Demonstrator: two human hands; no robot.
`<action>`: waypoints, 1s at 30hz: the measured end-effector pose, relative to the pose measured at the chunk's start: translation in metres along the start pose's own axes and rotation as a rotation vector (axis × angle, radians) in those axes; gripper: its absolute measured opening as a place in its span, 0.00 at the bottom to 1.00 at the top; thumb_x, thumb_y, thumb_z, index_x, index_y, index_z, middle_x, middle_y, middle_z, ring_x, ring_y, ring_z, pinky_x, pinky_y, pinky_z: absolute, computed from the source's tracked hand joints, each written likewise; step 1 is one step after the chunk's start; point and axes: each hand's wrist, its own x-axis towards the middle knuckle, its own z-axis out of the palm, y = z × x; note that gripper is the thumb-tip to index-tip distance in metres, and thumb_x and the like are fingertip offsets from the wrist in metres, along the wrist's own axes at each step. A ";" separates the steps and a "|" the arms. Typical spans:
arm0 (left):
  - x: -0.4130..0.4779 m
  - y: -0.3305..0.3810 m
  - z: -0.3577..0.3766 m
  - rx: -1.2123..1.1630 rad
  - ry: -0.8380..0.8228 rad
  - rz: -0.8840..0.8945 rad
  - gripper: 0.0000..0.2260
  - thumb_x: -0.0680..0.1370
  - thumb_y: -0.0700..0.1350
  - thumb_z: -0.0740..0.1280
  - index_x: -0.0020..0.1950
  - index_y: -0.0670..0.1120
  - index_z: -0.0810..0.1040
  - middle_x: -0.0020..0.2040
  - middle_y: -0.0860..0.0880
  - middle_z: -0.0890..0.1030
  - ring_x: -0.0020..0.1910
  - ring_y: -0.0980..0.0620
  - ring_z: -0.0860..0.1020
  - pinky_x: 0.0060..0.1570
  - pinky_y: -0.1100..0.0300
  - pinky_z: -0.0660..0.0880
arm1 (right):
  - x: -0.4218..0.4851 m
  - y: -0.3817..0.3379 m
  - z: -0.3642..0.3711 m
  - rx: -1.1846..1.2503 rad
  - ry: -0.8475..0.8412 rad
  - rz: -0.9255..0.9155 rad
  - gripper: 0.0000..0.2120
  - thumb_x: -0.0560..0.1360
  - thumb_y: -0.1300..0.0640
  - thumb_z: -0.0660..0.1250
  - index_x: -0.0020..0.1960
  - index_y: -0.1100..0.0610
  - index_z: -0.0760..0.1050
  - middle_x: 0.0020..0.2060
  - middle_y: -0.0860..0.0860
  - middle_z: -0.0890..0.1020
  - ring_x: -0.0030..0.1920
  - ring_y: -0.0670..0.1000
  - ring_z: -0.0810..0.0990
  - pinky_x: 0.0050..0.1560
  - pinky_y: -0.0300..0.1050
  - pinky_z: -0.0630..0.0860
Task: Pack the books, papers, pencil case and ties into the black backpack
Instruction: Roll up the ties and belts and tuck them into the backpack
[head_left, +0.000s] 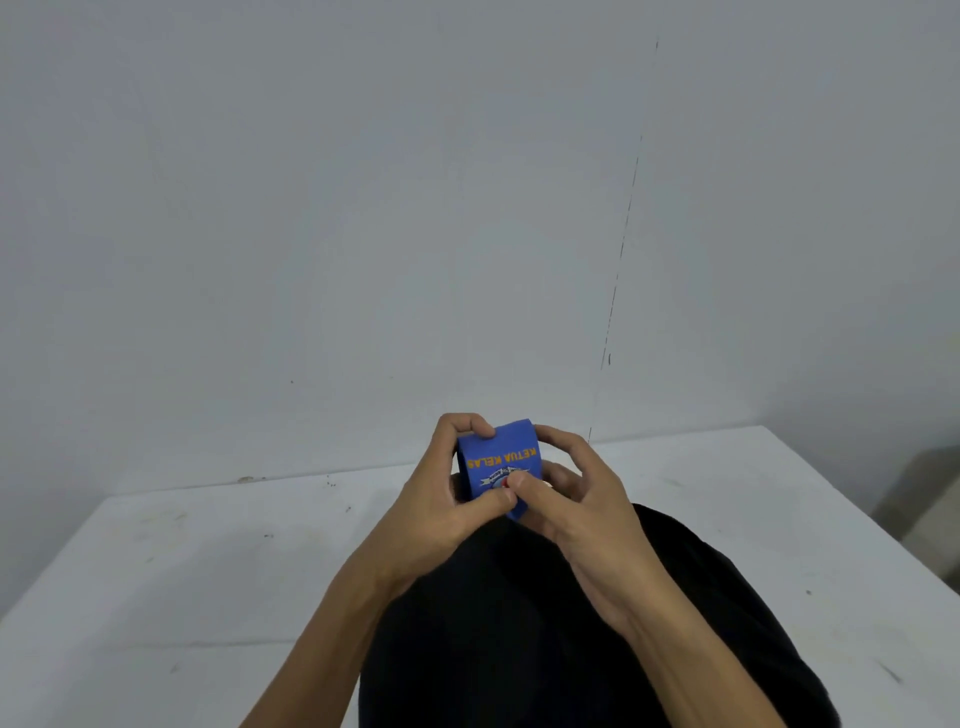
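Head view: bare grey wall, white worktop (156, 561) below. Centre frame: left hand (441, 499) and right hand (576, 499) pinching folded blue tie (498, 457), fingers curled round edges, above black backpack (519, 623). Tie looks light, soft, floppy; best held by folded edges.

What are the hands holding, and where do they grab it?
A folded blue cloth tie with yellow lettering. The left hand grips its left side, the right hand its right side, thumbs pressing its near end.
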 end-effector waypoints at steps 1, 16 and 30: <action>-0.003 0.000 0.002 0.030 -0.015 0.013 0.19 0.77 0.37 0.70 0.60 0.53 0.67 0.53 0.58 0.78 0.52 0.49 0.82 0.54 0.55 0.80 | -0.003 0.001 -0.001 0.014 0.011 0.005 0.19 0.77 0.63 0.70 0.65 0.50 0.74 0.49 0.56 0.86 0.53 0.57 0.85 0.60 0.55 0.80; -0.098 -0.035 0.041 0.226 -0.130 0.083 0.43 0.69 0.51 0.77 0.75 0.59 0.53 0.72 0.66 0.63 0.70 0.64 0.66 0.67 0.69 0.64 | -0.103 0.019 -0.020 0.055 0.206 0.014 0.22 0.71 0.62 0.72 0.64 0.52 0.75 0.49 0.57 0.84 0.48 0.55 0.84 0.50 0.49 0.82; -0.116 -0.052 0.050 0.307 0.051 0.248 0.10 0.70 0.38 0.75 0.43 0.49 0.77 0.38 0.55 0.75 0.36 0.53 0.73 0.37 0.67 0.70 | -0.190 0.075 -0.052 -0.706 0.119 -0.085 0.18 0.76 0.63 0.71 0.58 0.42 0.76 0.57 0.49 0.78 0.55 0.48 0.82 0.54 0.43 0.79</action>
